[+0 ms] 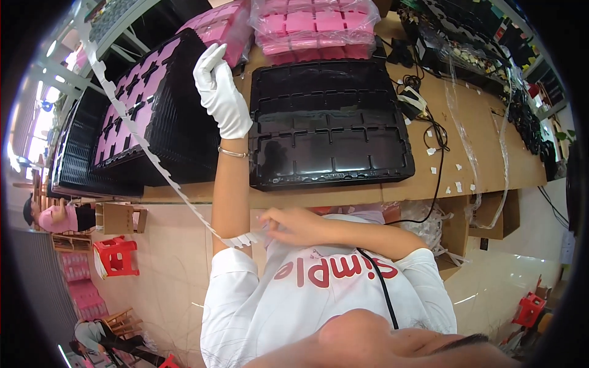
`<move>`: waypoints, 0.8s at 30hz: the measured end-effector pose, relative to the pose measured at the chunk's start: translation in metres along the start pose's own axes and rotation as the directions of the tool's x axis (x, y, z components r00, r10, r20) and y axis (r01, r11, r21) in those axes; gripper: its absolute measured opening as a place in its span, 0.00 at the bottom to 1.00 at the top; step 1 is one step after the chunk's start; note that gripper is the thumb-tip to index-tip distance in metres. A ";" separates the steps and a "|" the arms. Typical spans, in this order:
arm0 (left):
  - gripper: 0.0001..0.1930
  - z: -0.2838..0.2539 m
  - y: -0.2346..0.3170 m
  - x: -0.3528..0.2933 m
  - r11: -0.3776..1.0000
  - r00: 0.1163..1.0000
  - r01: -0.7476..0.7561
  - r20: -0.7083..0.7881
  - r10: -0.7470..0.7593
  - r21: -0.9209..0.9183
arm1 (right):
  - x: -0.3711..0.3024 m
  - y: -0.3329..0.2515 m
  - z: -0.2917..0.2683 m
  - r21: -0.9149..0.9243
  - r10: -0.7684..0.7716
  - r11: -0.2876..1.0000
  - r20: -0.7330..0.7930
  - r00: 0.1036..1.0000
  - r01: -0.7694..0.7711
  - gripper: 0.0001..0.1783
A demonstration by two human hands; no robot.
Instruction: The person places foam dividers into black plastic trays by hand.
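Observation:
My left hand (218,92), in a white glove, is raised beside the left edge of a large black plastic tray (331,153). Its fingers stretch upward with nothing visible in them. My bare right hand (288,227) is near my left elbow, fingers bent and slightly blurred. A long white strip with notched edges (162,165) runs from the upper left across my left forearm, and its curled lower end reaches my right fingers, which appear closed on it. The tray lies in front of me, its moulded compartments facing up.
A tall stack of black trays with pink pieces (132,98) stands at left. Wrapped pink bundles (316,27) sit behind the tray. Cables (437,132) and paper scraps lie on the cardboard-covered table (466,147). Red stools (116,256) and other people are beyond, at left.

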State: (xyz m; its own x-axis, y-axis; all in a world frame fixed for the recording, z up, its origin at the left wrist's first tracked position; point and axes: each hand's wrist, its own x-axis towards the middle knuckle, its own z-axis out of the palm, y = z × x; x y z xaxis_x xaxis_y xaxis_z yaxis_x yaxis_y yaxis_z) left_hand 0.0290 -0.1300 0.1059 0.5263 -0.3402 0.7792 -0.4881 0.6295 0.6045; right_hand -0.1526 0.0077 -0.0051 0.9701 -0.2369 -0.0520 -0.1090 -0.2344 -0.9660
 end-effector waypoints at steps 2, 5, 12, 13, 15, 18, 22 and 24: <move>0.10 -0.011 -0.010 0.001 1.000 0.999 0.001 0.039 -0.001 0.020 | -0.003 0.008 -0.005 -0.028 -0.100 0.994 0.050 0.994 0.102 0.34; 0.10 -0.015 -0.018 0.004 0.999 0.999 0.032 0.035 -0.033 0.022 | 0.002 -0.004 0.004 -0.099 -0.412 0.911 -0.276 0.868 0.401 0.28; 0.10 -0.022 -0.029 0.010 0.999 0.999 0.029 0.033 -0.029 0.015 | 0.018 -0.024 0.004 0.161 0.057 0.983 0.187 0.981 -0.088 0.22; 0.10 -0.026 -0.029 0.011 0.999 0.996 0.047 0.077 -0.047 0.004 | 0.015 -0.013 0.006 0.150 -0.026 0.989 0.106 0.994 0.010 0.21; 0.11 -0.034 -0.029 0.007 0.996 0.983 0.059 0.171 -0.069 0.067 | 0.008 -0.003 -0.003 0.194 -0.173 0.961 -0.143 0.974 0.199 0.18; 0.11 -0.069 -0.013 -0.010 0.803 0.731 0.592 0.464 -0.500 -0.068 | -0.009 0.002 -0.028 0.611 0.124 0.791 -0.211 0.970 0.031 0.12; 0.30 -0.093 0.018 -0.051 0.344 0.252 0.938 0.607 -0.754 0.038 | -0.019 0.004 -0.041 0.697 0.192 0.714 -0.285 0.939 0.066 0.11; 0.34 -0.093 0.051 -0.062 0.298 0.161 0.954 0.781 -0.604 0.034 | -0.020 0.001 -0.042 0.631 0.202 0.774 -0.336 0.920 0.061 0.12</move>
State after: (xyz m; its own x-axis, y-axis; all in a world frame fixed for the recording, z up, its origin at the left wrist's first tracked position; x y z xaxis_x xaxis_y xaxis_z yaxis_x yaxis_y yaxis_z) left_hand 0.0364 -0.0119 0.0735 -0.1642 -0.9802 -0.1103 0.3330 -0.1603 0.9292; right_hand -0.1811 -0.0273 0.0052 0.7974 -0.5824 -0.1578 0.1112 0.3989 -0.9102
